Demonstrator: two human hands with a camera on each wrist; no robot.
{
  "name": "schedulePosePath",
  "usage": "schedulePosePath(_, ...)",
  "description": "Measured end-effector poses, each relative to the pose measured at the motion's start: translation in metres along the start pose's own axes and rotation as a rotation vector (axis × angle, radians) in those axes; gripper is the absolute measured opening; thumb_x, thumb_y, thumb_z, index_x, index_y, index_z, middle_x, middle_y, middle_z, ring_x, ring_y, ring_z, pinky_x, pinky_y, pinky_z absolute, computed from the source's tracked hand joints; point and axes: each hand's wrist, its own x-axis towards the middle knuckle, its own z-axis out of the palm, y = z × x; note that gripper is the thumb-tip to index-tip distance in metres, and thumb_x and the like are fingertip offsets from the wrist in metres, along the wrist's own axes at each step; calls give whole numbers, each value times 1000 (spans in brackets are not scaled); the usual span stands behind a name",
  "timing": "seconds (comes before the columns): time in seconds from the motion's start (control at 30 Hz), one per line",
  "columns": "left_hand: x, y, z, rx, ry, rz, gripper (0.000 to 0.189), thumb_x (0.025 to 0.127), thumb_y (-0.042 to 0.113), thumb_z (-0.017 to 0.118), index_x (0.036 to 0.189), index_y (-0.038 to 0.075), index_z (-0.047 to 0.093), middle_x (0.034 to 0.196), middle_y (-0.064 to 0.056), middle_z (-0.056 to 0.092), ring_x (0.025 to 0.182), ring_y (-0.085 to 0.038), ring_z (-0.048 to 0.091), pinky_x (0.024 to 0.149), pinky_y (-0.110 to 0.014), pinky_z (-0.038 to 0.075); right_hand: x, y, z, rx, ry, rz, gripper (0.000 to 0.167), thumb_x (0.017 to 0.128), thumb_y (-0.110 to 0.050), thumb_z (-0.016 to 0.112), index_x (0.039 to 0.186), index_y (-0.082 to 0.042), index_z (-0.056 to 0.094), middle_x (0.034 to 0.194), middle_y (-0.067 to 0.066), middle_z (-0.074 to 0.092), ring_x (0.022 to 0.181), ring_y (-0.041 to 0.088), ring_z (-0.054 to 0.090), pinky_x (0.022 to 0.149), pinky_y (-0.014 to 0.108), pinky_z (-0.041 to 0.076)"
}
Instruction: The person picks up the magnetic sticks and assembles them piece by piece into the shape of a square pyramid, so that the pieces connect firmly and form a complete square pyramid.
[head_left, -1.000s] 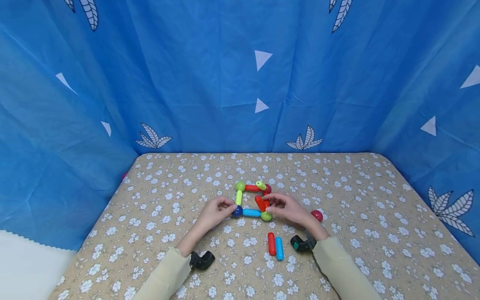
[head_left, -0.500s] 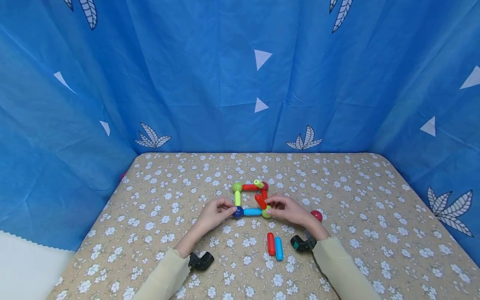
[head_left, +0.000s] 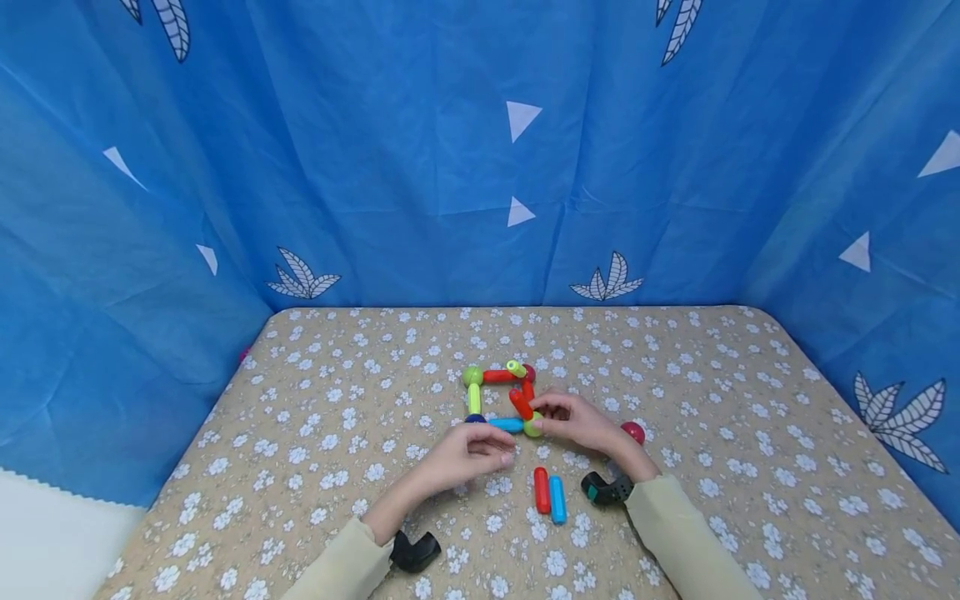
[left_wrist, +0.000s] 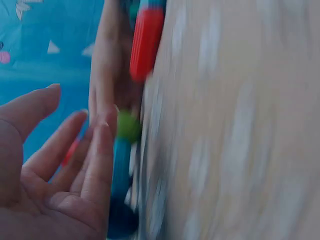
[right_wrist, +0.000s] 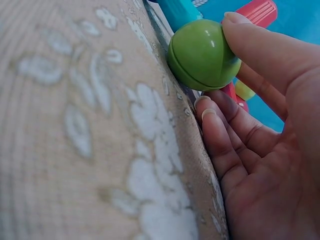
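Balls and rods form a square on the tablecloth: a green ball [head_left: 472, 376] and a crimson ball [head_left: 530, 373] at the far corners, a dark blue ball [head_left: 476, 418] and another green ball [head_left: 532, 427] at the near ones. A light blue rod [head_left: 506, 425] joins the near pair. From the near right ball a red rod [head_left: 521, 403] points up; a lime rod [head_left: 516, 367] rises at the crimson ball. My right hand [head_left: 573, 419] pinches the near green ball with thumb and fingers. Holding nothing, my left hand [head_left: 465, 457] hovers before the dark blue ball, fingers loosely bent.
A loose red rod [head_left: 542, 490] and a loose blue rod [head_left: 557, 500] lie side by side in front of the square. A loose crimson ball [head_left: 633, 432] sits beyond my right wrist. Blue curtain [head_left: 450, 167] hangs around the table's back and sides.
My left hand has let go of the dark blue ball and moved right and nearer, toward the loose rods. My right hand stays at the green ball; its forefinger has drawn back from the upright red rod.
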Motion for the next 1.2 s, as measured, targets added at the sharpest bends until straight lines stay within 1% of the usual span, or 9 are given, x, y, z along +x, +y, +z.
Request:
schedulePosePath(0.1, 4, -11, 11, -90, -108, 10, 37, 89, 6, 64, 123, -7, 56, 119, -18, 58, 106, -25, 59, 85, -29, 48, 0, 2, 0, 3, 2, -6, 27, 89, -12, 65, 114, -2, 64, 95, 6, 58, 81, 24, 52, 69, 30, 45)
schedulePosePath(0.17, 5, -12, 17, -86, -137, 20, 42, 88, 4, 64, 127, -6, 52, 124, -20, 54, 111, -27, 55, 86, -29, 47, 0, 2, 0, 2, 3, -12, 26, 89, -12, 65, 113, -2, 64, 94, 5, 58, 81, 24, 52, 69, 30, 45)
schedulePosePath(0.3, 4, -14, 28, 145, -119, 39, 52, 85, 15, 70, 131, -1, 51, 128, -11, 54, 110, -18, 53, 84, -26, 47, -1, 3, 2, 8, -1, -3, 28, 89, -13, 66, 114, -2, 63, 95, 6, 59, 82, 25, 52, 70, 30, 45)
schedulePosePath(0.37, 3, -14, 33, 300, -96, 53, 58, 83, 25, 73, 132, 2, 52, 129, -6, 52, 112, -14, 50, 88, -27, 44, -1, 4, 2, 4, -1, 3, 29, 89, -14, 65, 115, -2, 63, 97, 7, 59, 83, 23, 52, 71, 31, 45)
schedulePosePath(0.43, 4, -13, 37, 413, -75, 59, 63, 81, 34, 74, 132, 4, 52, 129, -2, 50, 116, -12, 46, 92, -28, 41, 0, 4, 1, 5, -1, 6, 29, 89, -14, 65, 116, -2, 63, 99, 9, 59, 83, 23, 52, 72, 31, 45)
schedulePosePath(0.57, 5, -14, 41, 530, -37, 80, 62, 79, 38, 75, 129, 6, 56, 124, 3, 48, 117, -12, 44, 96, -29, 38, 1, 5, 1, 7, -10, -12, 29, 89, -13, 65, 116, -1, 63, 101, 12, 59, 83, 22, 52, 72, 31, 45)
schedulePosePath(0.83, 8, -17, 44, 557, -2, 142, 37, 78, 29, 78, 112, 16, 68, 113, 7, 49, 106, -7, 45, 89, -26, 41, 2, 6, -1, 33, -15, -43, 27, 89, -8, 64, 115, 1, 62, 100, 14, 59, 83, 24, 52, 71, 30, 45)
schedulePosePath(1.0, 8, -17, 45, 581, -2, 146, 31, 79, 25, 77, 108, 19, 69, 112, 8, 49, 105, -7, 45, 88, -25, 41, 2, 7, -1, 34, -14, -37, 28, 89, -9, 64, 115, 2, 62, 100, 14, 58, 83, 24, 52, 71, 30, 45)
schedulePosePath(1.2, 8, -17, 43, 594, 11, 144, 21, 76, 19, 79, 95, 20, 69, 110, 7, 51, 102, -8, 48, 86, -25, 42, 3, 7, -1, 37, -19, -37, 28, 89, -8, 64, 115, 2, 62, 99, 14, 59, 82, 24, 52, 70, 29, 45)
